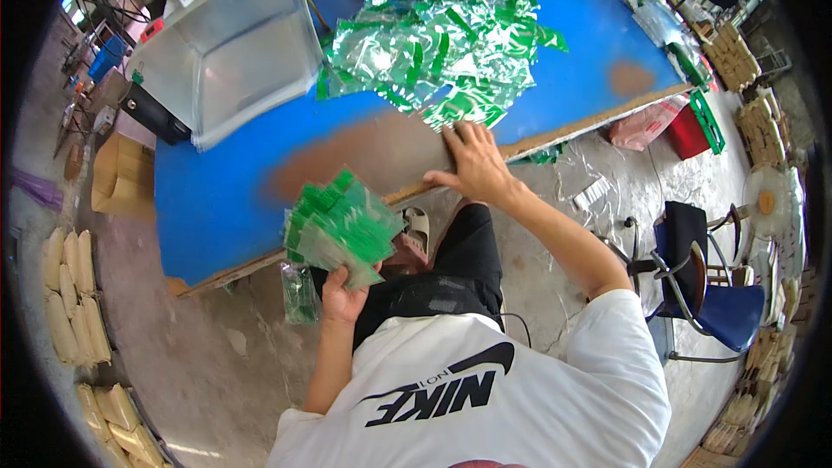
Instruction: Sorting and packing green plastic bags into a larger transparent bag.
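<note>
A fanned stack of clear plastic bags with green printing [347, 224] is pinched in my left hand [345, 296], over the near edge of the table. My right hand [478, 165] is at the table edge, thumb stretched out to the left. Its fingertips reach the near end of a big loose heap of the same shiny green and clear bags [433, 39]. No bag shows between its thumb and fingers. Whether the fingertips press on the nearest bag is hard to make out.
The blue tabletop [225, 182] has a worn brown patch. A translucent plastic bin [234, 61] stands at the left, next to a black object [154, 113]. A blue chair [728, 312] is on the floor at right. Stacked bundles [74, 295] line the left side.
</note>
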